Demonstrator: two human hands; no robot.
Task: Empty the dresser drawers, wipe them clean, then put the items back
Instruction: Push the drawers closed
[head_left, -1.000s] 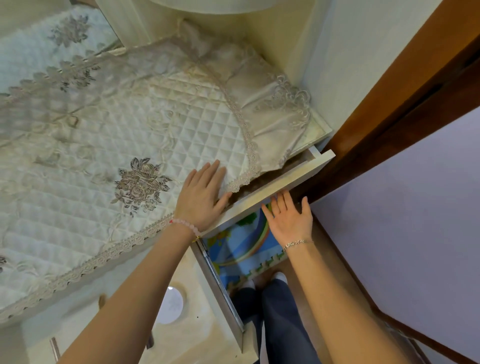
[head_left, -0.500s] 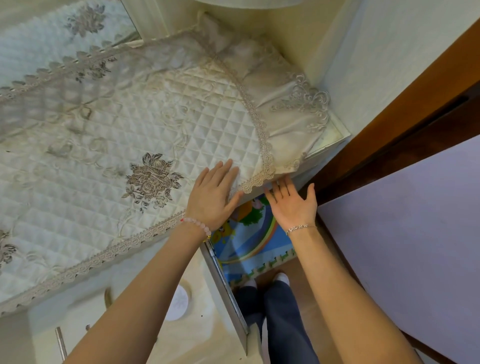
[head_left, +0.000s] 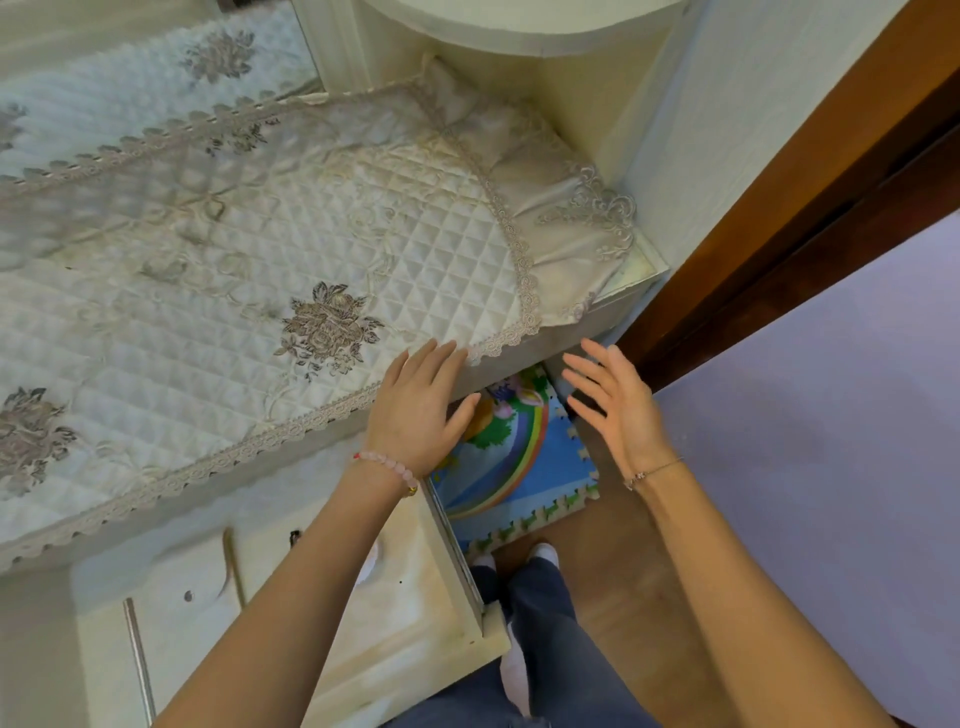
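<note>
Left hand (head_left: 415, 410) flat and spread, fingertips on the front edge of the dresser (head_left: 519, 358) top at the lace border of the quilted cover (head_left: 260, 291), holding nothing. Right hand (head_left: 613, 410) open too, fingers splayed and empty, hovering just off the dresser's right front corner, apparently not touching it. No drawer standing out under the top edge; front face at that corner looks flush, so top drawer judged shut, contents unseen. Lower down and to the left, a cream drawer front (head_left: 405, 597) with a metal handle (head_left: 137, 654), seen nearly edge-on from above; hard to tell whether shut or slightly out. Long axis of the dresser running left to right and away, drawers pulling toward the body. Next drawer lying below and left of both hands, so left hand nearer to that handle, right hand nearer to the corner by the wooden door frame (head_left: 810, 171). Beyond the corner, a bright foam mat (head_left: 524, 467) on the floor, dark trousers (head_left: 540, 613) straight below, pale wall (head_left: 831, 441) to the right.
</note>
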